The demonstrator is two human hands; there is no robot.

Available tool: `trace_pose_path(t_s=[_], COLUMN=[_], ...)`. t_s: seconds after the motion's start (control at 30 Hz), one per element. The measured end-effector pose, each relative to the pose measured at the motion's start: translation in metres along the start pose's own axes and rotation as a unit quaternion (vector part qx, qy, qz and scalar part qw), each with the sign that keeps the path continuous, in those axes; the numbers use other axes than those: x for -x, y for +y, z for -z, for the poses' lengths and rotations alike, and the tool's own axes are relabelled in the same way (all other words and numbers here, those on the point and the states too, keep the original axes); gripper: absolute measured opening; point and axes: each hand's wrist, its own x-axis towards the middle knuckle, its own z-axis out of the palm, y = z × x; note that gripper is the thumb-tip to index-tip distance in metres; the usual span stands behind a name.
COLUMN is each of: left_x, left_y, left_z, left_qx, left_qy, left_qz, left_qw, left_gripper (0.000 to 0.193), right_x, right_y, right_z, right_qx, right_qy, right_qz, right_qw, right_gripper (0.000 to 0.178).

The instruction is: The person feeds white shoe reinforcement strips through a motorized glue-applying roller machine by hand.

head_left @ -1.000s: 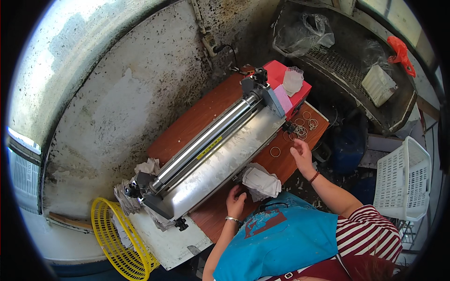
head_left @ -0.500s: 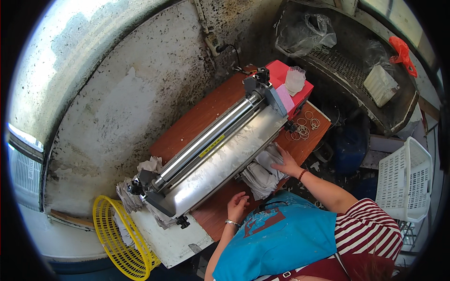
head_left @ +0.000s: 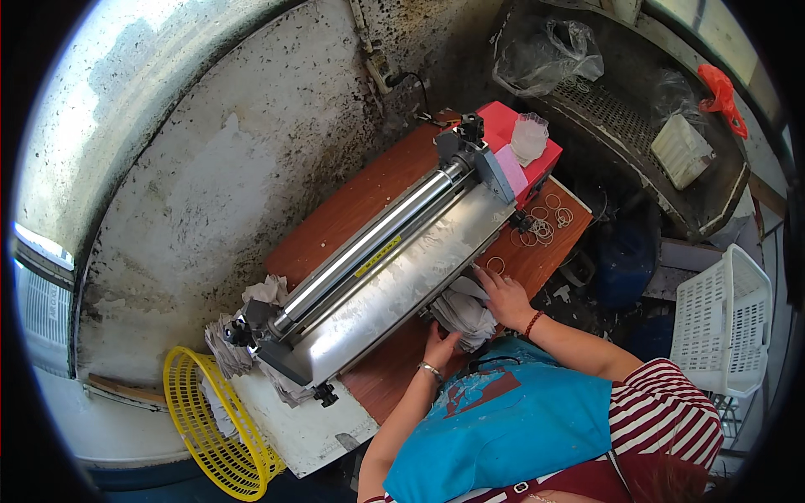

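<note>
A stack of thin greyish-white sheets lies in front of the roller machine, close against my blue apron. I cannot tell what the sheets are made of. At the stack's left side, my left hand is closed on its edge, with some fingers hidden. My right hand presses the right side, fingers bent over the upper end, so both hands hold the stack between them. The machine has a long shiny roller and a sloping metal plate; its near edge passes just beyond the stack.
Several pale rings lie on the brown tabletop. A clear plastic cup stands on the red housing. More sheets sit by the machine's left end, beside a yellow basket. A white basket stands at right.
My left hand has moved right and up from beside the stack onto its left edge. My right hand has shifted slightly on the stack, which looks more bunched together.
</note>
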Motion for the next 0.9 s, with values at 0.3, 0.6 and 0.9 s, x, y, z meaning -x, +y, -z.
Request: trace_pose_path(t_s=[0.3, 0.6, 0.9], left_x=[-0.002, 0.02, 0.077], left_y=[0.003, -0.006, -0.027], left_z=[-0.02, 0.025, 0.081], left_qx=[0.038, 0.019, 0.127], left_qy=[0.001, 0.028, 0.111], left_qz=[-0.016, 0.018, 0.01], left_qw=[0.999, 0.999, 0.986], left_gripper=[0.071, 0.052, 0.033], right_x=[0.026, 0.024, 0.032], right_y=[0.007, 0.014, 0.026], right_z=[-0.007, 0.01, -0.004], right_qx=[0.169, -0.041, -0.023], right_qy=[0.043, 0.098, 0.077], right_qz=[0.211, 0.167, 0.172], right_qw=[0.962, 0.98, 0.982], right_gripper=[0.052, 0.056, 0.054])
